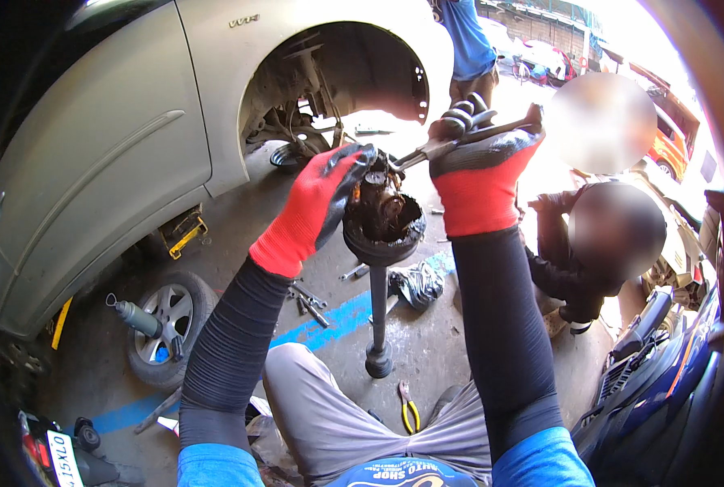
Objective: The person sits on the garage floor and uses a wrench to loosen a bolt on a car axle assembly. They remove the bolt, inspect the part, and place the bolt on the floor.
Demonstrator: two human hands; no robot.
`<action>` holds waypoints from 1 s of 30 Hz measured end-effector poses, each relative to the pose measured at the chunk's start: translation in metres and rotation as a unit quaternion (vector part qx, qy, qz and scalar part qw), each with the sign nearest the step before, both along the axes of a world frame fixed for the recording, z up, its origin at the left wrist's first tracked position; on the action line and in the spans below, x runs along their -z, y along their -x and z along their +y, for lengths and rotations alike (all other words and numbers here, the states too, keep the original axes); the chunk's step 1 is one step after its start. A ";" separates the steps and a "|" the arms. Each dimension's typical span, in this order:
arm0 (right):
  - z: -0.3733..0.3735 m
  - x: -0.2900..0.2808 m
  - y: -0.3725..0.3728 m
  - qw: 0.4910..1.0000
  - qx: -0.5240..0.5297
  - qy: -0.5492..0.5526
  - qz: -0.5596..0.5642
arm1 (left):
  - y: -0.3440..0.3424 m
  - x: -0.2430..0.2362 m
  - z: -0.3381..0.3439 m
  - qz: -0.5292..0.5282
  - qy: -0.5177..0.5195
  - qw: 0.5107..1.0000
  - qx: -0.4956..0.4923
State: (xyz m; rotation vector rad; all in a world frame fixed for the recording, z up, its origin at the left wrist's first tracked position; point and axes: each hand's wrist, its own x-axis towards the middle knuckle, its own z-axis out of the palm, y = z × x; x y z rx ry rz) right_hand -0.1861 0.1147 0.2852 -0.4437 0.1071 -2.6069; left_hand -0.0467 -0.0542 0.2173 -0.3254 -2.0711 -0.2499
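A drive axle stands upright in front of me, its dark shaft (pixel 379 312) running down toward the floor. At its upper end is an open, grease-covered CV joint (pixel 388 203) with a dark boot (pixel 385 250) round it. My left hand (pixel 323 191), in a red and black glove, is closed on the left side of the joint's top. My right hand (pixel 482 166), gloved alike, is closed round a pair of pliers (pixel 420 156). The pliers' tips reach the top of the joint from the right; their exact contact is hidden by grease and fingers.
A silver car (pixel 102 154) with a bare wheel well stands at left, a yellow jack (pixel 185 234) beneath it. On the floor lie a wheel (pixel 201 302), wrenches (pixel 309 304), a black plastic bag (pixel 417 284) and yellow-handled pliers (pixel 408 407). Another person (pixel 557 268) crouches at right.
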 end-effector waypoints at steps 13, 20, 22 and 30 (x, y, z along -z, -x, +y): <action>0.083 0.160 0.076 0.993 0.070 -0.089 -0.019 | -0.011 -0.010 -0.015 0.013 0.112 0.993 -0.025; 0.082 0.349 0.099 0.955 0.086 -0.214 -0.187 | -0.022 -0.022 -0.010 -0.040 0.144 0.989 -0.011; 0.081 0.407 0.105 0.951 0.066 -0.202 -0.224 | -0.021 -0.017 -0.015 -0.090 -0.012 0.992 0.086; 0.079 0.589 0.095 0.831 0.121 -0.298 -0.454 | -0.038 -0.034 -0.023 -0.209 -0.074 0.972 0.079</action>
